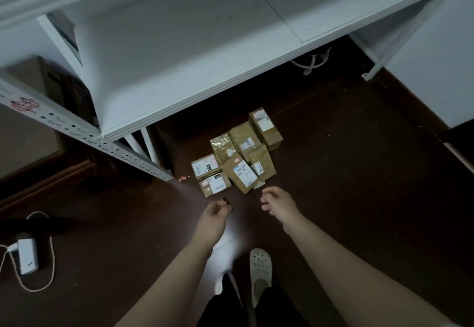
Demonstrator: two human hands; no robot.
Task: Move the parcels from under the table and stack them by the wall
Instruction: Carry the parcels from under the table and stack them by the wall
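**Parcel heap on floor at counter edge**

Lot: small brown cardboard parcels with white labels (237, 154), heaped on the dark wooden floor (333, 185) at 12 o'clock from both hands, by the front edge of the white counter (179, 57).

Left hand (215, 212) and right hand (277, 202): loosely curled, empty, just short of the heap.

Risk: several parcels lean on one another, so drawing out a lower one would likely topple the rest.

Clearance: counter edge overhangs at 12, grey perforated shelf post (77, 131) at 10, open floor at 3 toward the white wall (436, 70).
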